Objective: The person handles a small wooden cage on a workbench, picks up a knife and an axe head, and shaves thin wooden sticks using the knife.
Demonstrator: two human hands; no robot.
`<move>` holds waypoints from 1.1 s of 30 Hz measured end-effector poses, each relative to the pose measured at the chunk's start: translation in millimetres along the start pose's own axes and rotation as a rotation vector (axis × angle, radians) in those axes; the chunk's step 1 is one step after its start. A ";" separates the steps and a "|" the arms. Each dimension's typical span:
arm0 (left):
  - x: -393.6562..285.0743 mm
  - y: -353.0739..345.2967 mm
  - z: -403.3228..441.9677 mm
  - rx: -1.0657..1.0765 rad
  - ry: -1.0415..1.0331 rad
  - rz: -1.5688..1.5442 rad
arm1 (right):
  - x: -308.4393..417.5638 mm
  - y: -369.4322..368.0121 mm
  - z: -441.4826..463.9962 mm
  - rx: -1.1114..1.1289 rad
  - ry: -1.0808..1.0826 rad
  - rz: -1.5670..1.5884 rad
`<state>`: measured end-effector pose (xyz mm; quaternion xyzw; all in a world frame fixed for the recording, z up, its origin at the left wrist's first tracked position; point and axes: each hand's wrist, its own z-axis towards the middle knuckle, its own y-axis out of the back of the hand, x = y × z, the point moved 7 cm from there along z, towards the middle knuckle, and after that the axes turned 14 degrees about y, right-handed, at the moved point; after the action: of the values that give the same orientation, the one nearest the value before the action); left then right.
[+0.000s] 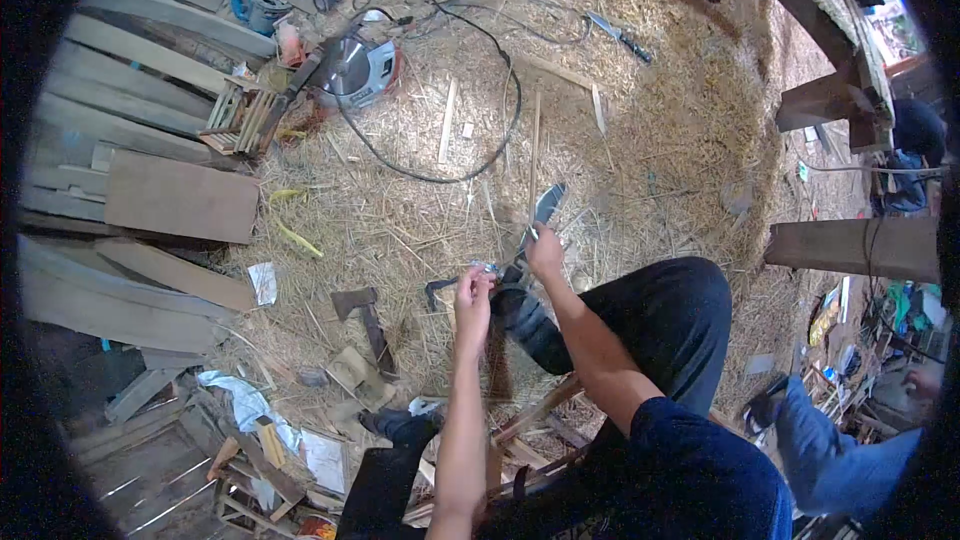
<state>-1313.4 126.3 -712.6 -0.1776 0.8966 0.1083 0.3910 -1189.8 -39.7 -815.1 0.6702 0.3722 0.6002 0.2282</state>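
Note:
My right hand [545,252] is closed, with the lower end of a thin wooden strip [537,145] at its fingers. Beside it, a dark broad knife blade [548,203] points away from me, its near end close to my shoe. My left hand [475,290] is pinched just left of the shoe, against a small bluish-white thing [486,267] too small to name. A dark hooked tool [436,290] lies on the ground left of that hand. Further left lies an axe [365,325] with a wooden handle.
A circular saw [355,72] trails a black cable [468,178] across shavings. A knife [620,38] lies far ahead. Stacked planks [150,55] line the left. On the right are a timber beam [850,245] and another person's jeans-clad leg [840,465].

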 end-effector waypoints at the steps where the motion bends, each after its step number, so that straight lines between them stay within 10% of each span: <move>1: -1.2 0.7 -4.2 0.026 -0.034 0.012 | 9.0 3.0 -0.4 0.023 0.054 0.001; 12: -37.4 93.1 -66.8 -0.068 -0.102 -0.345 | 300.3 64.2 -46.3 -0.006 0.633 0.337; 18: -90.2 115.7 -130.9 -0.046 -0.141 -0.339 | 368.1 84.1 -70.9 0.410 0.508 0.467; 33: -93.3 196.2 -287.1 0.085 -0.165 -0.429 | 444.7 133.1 -219.4 0.832 0.990 0.393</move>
<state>-1523.8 231.7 -440.1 -0.3382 0.8070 -0.0010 0.4841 -1372.6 190.7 -394.2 0.4035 0.5043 0.6736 -0.3595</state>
